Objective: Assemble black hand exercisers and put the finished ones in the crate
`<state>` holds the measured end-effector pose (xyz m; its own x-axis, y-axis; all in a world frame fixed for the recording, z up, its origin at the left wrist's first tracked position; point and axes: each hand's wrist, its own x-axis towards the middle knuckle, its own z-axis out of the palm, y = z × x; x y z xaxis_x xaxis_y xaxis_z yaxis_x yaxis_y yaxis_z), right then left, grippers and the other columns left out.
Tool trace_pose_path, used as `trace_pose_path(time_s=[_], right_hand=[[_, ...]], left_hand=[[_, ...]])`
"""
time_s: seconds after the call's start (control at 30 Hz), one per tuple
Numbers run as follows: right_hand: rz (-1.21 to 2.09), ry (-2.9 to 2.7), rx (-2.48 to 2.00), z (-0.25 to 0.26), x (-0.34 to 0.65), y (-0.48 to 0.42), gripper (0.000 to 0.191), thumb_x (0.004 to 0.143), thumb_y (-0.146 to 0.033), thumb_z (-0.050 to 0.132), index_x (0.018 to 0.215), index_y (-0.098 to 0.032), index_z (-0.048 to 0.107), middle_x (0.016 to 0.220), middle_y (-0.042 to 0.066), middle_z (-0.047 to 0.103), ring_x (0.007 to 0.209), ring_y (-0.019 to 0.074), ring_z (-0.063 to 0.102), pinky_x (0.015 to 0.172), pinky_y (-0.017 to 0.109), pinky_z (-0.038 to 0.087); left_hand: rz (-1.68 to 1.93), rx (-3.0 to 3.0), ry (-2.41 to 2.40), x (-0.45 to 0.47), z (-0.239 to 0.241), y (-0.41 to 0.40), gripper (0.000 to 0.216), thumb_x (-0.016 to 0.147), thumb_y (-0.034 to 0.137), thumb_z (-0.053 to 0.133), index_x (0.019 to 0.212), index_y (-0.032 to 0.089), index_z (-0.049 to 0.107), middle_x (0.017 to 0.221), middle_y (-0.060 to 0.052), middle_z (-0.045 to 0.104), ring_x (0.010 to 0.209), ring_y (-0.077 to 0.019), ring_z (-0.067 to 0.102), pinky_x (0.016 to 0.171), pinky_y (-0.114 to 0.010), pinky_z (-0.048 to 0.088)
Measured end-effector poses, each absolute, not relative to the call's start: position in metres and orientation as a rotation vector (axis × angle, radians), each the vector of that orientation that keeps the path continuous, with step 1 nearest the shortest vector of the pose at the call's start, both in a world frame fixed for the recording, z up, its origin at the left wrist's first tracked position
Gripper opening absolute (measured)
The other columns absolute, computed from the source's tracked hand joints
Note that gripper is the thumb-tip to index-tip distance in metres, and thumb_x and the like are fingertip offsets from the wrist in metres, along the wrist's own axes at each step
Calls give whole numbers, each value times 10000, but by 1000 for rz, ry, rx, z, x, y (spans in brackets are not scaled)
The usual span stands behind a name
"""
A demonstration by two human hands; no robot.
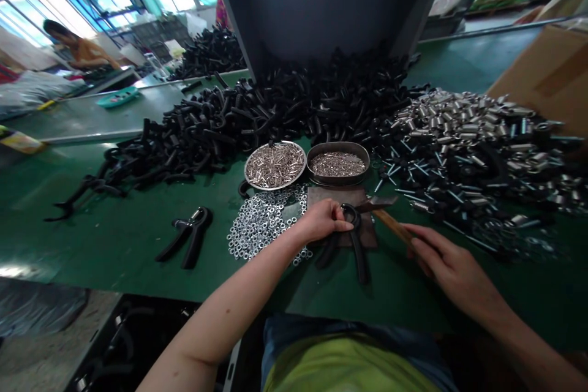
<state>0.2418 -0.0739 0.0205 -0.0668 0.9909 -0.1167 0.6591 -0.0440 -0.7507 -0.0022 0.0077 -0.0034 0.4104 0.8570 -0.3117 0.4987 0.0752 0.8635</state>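
My left hand [325, 220] is closed on the top of a black hand grip strengthener [359, 255], whose two handles point toward me. Part of it lies over a flat brown plate [319, 197] on the bench. In my right hand [438, 257] is a hammer [393, 225] with a wooden handle. Its metal head is beside the top of the strengthener; whether they touch I cannot tell. Loose hex nuts [257, 228] are spread left of the plate. Behind it stand a round dish of small metal pins [275, 165] and an oval tin of tiny metal parts [337, 165].
Another hand grip strengthener [192, 234] lies to the left on the green bench [114, 233]. Black handle parts [275, 107] pile up in front of a large tipped grey bin [321, 6]. Springs [459, 116] and bolts heap at right, near a cardboard box [551, 73]. A person [78, 49] sits far left.
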Motion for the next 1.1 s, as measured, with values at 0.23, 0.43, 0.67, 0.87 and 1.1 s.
trace_pose_path(time_s=[0.23,0.43,0.67,0.87,1.1], right_hand=[[914,-1745,-1733,19,245,-75,441,871,-463,415,1169,-194,598,662,23,640,485,140,532,442,246,422],[919,-1772,-1711,21,243,-73,444,874,-466,414,1178,-197,592,710,30,649,514,138,539,444,237,418],[982,-1760,-1679,30,237,-81,452,884,-468,408,1201,-194,575,671,25,635,519,140,551,449,236,439],[764,-1758,-1442,52,232,-106,452,887,-388,470,1330,-296,471,1165,86,639,874,211,665,776,342,552],[609,-2235,-1380,38,218,-93,418,916,-243,408,1323,-279,492,1130,43,675,984,214,659,846,368,553]], left_hand=[[358,1535,1291,0,-4,11,267,611,357,721,614,168,532,531,62,517,488,-82,445,477,-206,310],[335,1596,1333,2,-1,12,259,626,346,733,603,170,544,546,52,528,517,-101,469,494,-219,319],[690,2118,1452,-7,10,-30,429,634,440,760,933,187,583,978,-50,577,932,-216,540,775,-311,435],[481,2125,1802,-7,0,-88,217,823,342,571,968,188,520,919,-80,602,835,-228,585,723,-335,457],[408,2100,1805,0,-9,-90,73,834,232,506,888,185,522,851,-62,627,793,-207,611,682,-295,459]])
